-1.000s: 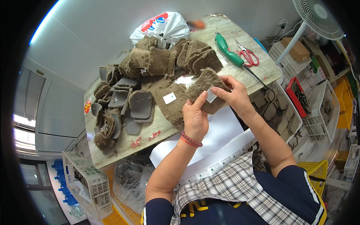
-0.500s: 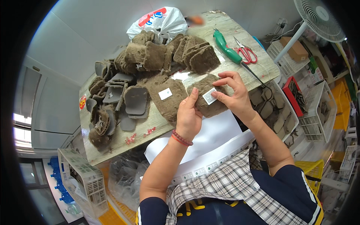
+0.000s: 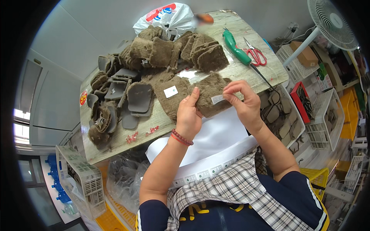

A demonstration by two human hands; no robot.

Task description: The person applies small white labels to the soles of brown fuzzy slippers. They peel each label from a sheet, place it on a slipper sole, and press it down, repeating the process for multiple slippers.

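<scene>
My left hand [image 3: 189,116] is closed on the near left edge of a brown fuzzy plush piece [image 3: 208,90], its thumb lying on top. Between the thumb and fingers of my right hand [image 3: 246,106] is the end of a small white label [image 3: 218,99], which lies tilted over the plush piece. Whether the label sticks to the pile, I cannot tell. Just left of my left hand, another plush piece [image 3: 163,101] rests on the table with a white label [image 3: 170,91] flat on it. A white sheet with a printed strip of labels [image 3: 208,172] spreads across my lap.
Stacks of plush pieces [image 3: 162,52] and grey-backed pads [image 3: 139,98] crowd the table [image 3: 111,152]. To the right lie a green corded cutter [image 3: 236,48] and red-handled scissors [image 3: 257,56]. A bin of pads [image 3: 283,115] adjoins the table's right edge; a white crate [image 3: 83,181] stands lower left.
My right hand has turned and pinches the label's outer end, which now shows more edge-on. The held plush piece has tilted slightly in my left hand.
</scene>
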